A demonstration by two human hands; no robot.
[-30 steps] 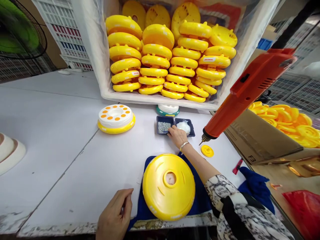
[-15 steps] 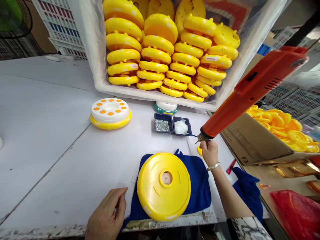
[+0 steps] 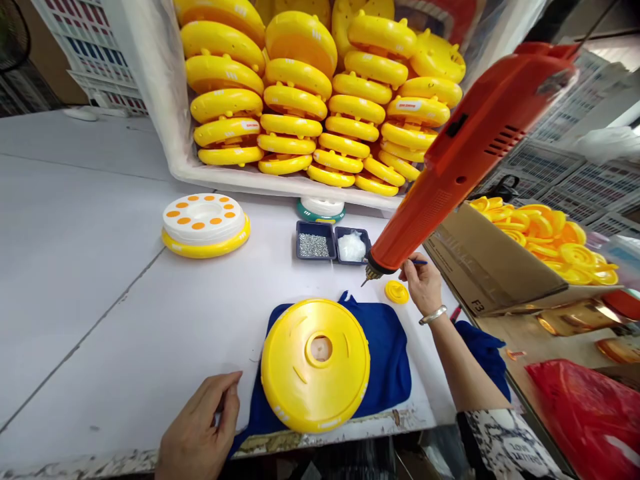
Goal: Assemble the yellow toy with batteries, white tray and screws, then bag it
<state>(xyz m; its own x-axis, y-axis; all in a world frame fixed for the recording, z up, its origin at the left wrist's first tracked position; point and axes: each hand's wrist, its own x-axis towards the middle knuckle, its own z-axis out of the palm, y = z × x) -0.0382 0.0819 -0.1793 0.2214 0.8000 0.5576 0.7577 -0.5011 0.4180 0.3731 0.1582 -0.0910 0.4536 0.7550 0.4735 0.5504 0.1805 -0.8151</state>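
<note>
My right hand (image 3: 424, 287) pinches a thin blue stick (image 3: 419, 262), most of it hidden by the fingers and the screwdriver. Just left of this hand hangs a red electric screwdriver (image 3: 450, 160), bit pointing down, and a small round yellow part (image 3: 397, 291) lies below it. My left hand (image 3: 200, 427) rests at the table's front edge with fingers curled together, nothing visible in them. Beside it, a large yellow disc with a centre hole (image 3: 315, 393) lies on a blue cloth (image 3: 390, 353). Dark trays hold small metal pieces (image 3: 314, 245) and a white paste-like substance (image 3: 351, 247).
A lined bin (image 3: 165, 127) of stacked yellow discs stands at the back. A white-and-yellow round assembly (image 3: 205, 230) sits at left; a green-and-white one (image 3: 321, 209) is by the bin. At right is a cardboard box (image 3: 493, 273) of yellow parts near a red bag (image 3: 585, 400).
My right hand has drawn the blue stick away from the white substance's tray, moving right relative to the trays. My left hand stays curled beside the disc. The camera view has shifted.
</note>
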